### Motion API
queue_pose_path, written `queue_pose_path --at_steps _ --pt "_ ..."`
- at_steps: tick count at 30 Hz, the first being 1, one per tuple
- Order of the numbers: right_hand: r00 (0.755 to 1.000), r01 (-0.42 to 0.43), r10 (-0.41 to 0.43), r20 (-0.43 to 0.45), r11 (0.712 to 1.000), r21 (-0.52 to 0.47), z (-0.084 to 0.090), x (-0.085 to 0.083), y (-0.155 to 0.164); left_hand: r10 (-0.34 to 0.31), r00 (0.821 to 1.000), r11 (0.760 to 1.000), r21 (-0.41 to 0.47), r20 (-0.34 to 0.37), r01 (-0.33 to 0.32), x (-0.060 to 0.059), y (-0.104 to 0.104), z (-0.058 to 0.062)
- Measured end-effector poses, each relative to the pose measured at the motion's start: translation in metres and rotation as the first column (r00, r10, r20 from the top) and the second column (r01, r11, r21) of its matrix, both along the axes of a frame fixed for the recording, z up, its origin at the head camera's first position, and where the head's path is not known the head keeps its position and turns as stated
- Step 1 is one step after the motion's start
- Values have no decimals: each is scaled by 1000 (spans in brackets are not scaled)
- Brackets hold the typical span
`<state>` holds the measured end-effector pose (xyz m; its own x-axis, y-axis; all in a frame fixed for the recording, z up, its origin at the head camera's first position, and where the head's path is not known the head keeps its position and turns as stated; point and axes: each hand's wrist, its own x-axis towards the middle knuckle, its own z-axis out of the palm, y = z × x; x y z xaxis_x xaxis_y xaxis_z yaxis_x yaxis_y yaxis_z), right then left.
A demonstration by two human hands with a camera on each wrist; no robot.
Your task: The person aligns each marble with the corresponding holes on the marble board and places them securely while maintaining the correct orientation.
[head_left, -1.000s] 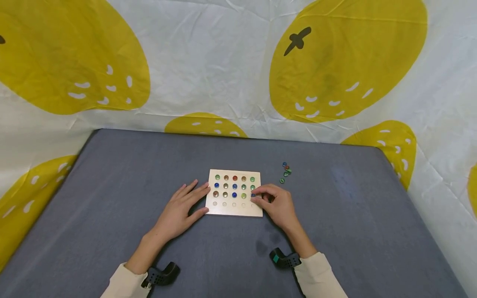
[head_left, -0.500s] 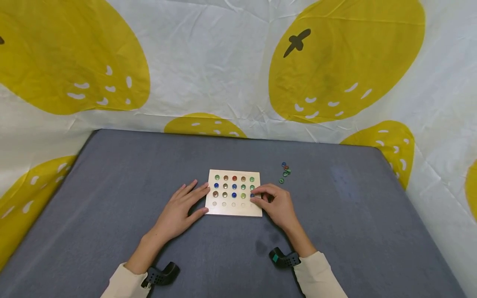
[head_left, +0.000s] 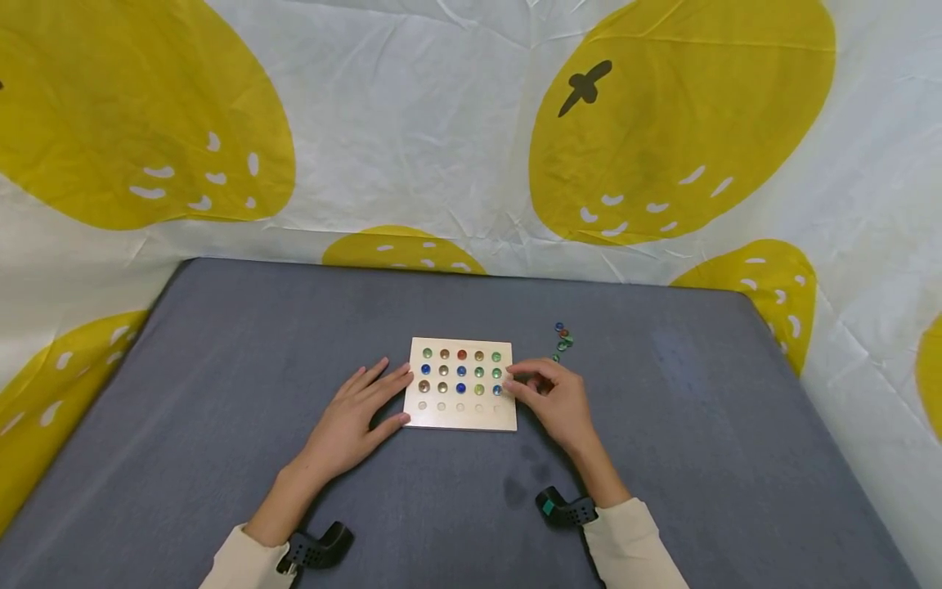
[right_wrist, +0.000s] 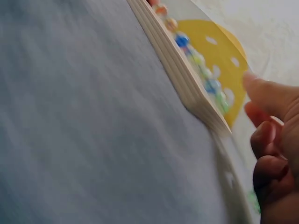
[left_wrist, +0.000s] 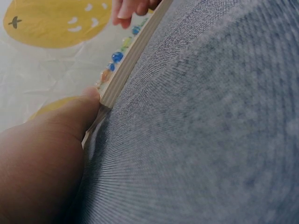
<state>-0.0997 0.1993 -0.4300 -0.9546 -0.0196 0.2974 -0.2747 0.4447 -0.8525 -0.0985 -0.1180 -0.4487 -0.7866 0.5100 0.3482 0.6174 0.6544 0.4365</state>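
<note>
Head view: wooden peg board (head_left: 459,417) lies flat on the grey desk (head_left: 221,368), between the two hands. Three far rows of hollows hold glass beads (head_left: 460,371); the row nearest the person shows bare hollows.

Left hand (head_left: 353,421): fingers straight, laid flat against the board's left edge, thumb at the near-left corner. Holds nothing; it braces the board. Left wrist view confirms the thumb (left_wrist: 79,109) butted against the board's corner (left_wrist: 110,95).

Right hand (head_left: 555,401): at the board's right edge, fingers curled, fingertips (head_left: 515,380) close to the blue bead (head_left: 497,390) at the right end of the third row. Whether a bead is pinched, cannot tell: right wrist view is blurred, showing only curled fingers (right_wrist: 273,135) apart from the board's side (right_wrist: 187,88).

Doing the step well, as judged: keep the left hand's brace steady so the board does not slide; work each bead from above with fingertips only, since neighbours sit close and could be knocked out.

Room: small cluster of loose beads (head_left: 562,339) lies just beyond the right hand, a short reach. Desk runs wide past both hands; its far edge, under the lemon-print cloth (head_left: 471,123), is well apart from the board.
</note>
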Motion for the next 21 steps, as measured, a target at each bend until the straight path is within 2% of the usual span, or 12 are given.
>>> queue_pose_path --at_steps 4,10,14,21 --pt "995 93 -93 -44 996 -1 4 -2 13 -2 1000 1000 3 -3 2 1 -1 1" --pt "977 204 -204 -65 979 -5 0 -5 33 -3 1000 1000 -2 -16 3 1 -2 1" --pt "972 226 -225 -72 974 19 -5 -7 41 -5 1000 1000 0 -16 5 0 -2 0" --pt "970 237 -228 -87 964 119 -7 -10 45 -1 1000 1000 15 -12 1 2 1 2"
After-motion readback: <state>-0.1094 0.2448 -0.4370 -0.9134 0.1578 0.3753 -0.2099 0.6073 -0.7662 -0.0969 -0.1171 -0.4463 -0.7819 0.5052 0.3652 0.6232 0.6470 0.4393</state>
